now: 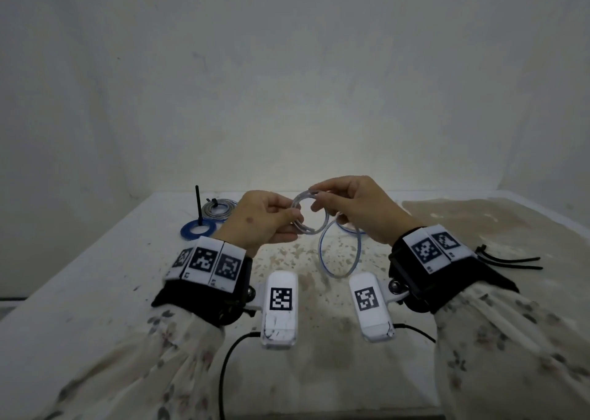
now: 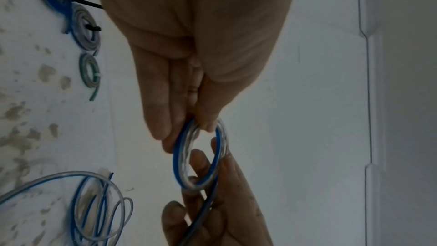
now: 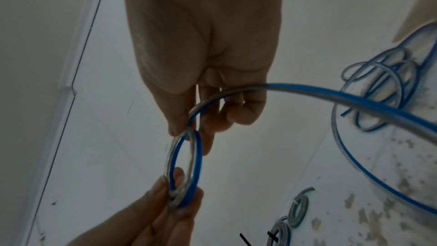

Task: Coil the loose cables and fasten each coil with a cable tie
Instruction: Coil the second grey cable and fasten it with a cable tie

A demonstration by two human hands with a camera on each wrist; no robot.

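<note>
1. The left hand [image 1: 262, 220] pinches the near-left side of a small clear-and-blue cable coil [image 1: 311, 212], fingers [image 2: 157, 100] curled round its turns.
2. The right hand [image 1: 352, 207] pinches the coil's far top edge.
3. The coil is held above the counter [image 1: 95, 292], ring upright, facing the person.
4. Its loose tail [image 1: 340, 250] loops down to the right.
5. Tied coils [image 1: 209, 216] lie far left.

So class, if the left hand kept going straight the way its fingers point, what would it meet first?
Probably the right hand: the left hand points rightward across the small cable coil that both hold, though depth is unclear.
</note>
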